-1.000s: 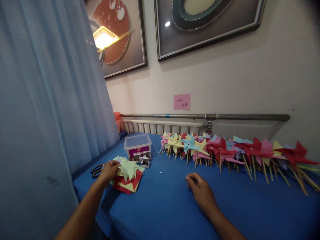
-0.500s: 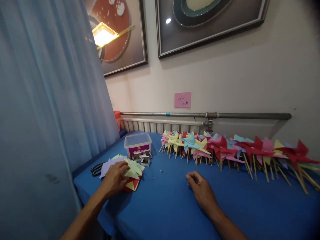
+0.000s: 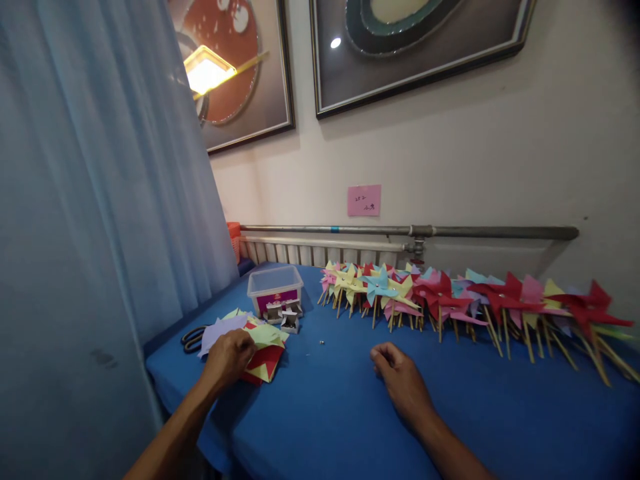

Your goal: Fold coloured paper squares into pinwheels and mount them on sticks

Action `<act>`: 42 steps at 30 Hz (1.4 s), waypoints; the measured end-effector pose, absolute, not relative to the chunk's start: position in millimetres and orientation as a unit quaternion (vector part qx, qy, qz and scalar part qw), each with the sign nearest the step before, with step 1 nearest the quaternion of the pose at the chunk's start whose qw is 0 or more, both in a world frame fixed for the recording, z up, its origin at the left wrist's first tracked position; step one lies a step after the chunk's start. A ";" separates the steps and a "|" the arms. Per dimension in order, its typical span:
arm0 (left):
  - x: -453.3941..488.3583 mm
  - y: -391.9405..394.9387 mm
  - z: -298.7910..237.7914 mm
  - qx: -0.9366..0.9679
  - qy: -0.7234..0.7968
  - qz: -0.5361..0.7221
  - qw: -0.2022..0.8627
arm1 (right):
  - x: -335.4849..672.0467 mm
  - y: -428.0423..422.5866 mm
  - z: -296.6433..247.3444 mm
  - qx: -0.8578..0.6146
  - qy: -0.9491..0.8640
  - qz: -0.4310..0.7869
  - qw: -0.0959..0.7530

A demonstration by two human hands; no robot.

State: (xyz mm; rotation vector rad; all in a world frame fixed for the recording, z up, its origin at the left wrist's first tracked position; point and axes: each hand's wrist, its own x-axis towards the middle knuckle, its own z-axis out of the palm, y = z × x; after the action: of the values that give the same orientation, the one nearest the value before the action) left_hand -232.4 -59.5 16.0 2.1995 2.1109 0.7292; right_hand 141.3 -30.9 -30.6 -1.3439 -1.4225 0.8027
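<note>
My left hand [image 3: 231, 355] is closed at the pile of coloured paper pieces [image 3: 265, 365], its fingers pinching a light green paper piece [image 3: 271, 335] at the near edge. Red, yellow and lilac pieces show under and around it. My right hand [image 3: 400, 377] rests on the blue cloth with fingers curled in and thumb against them; nothing shows in it. Between the hands lies a tiny shiny metal piece [image 3: 322, 343]. Small open boxes [image 3: 290, 322] with small metal bits stand behind the pile, in front of a clear plastic tub [image 3: 275, 280].
Black-handled scissors [image 3: 194, 339] lie left of the paper, partly covered. Many finished paper pinwheels [image 3: 440, 297] on sticks line the table's back right. A blue curtain [image 3: 100, 200] hangs at the left. A pipe [image 3: 500, 232] and radiator [image 3: 320, 255] run along the wall.
My left hand has drawn its fingers together on the light green paper and pulled it slightly, uncovering more red and yellow below. My right hand stays almost still.
</note>
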 end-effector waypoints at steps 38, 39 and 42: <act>-8.8 9.6 45.1 0.393 0.319 0.542 0.671 | 138.0 -50.4 -8.5 -0.293 -0.333 0.640 0.627; -4.3 12.0 37.3 0.392 0.327 0.540 0.669 | 139.5 -50.3 -6.1 -0.286 -0.333 0.636 0.634; 3.4 14.2 12.0 0.384 0.353 0.538 0.662 | 142.3 -47.3 -3.7 -0.268 -0.337 0.630 0.647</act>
State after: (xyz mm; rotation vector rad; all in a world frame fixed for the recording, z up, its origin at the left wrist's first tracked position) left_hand 3.4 14.2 12.0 0.8693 0.7977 1.2169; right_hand 142.3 -47.3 -3.7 -0.6090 -0.7665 1.4331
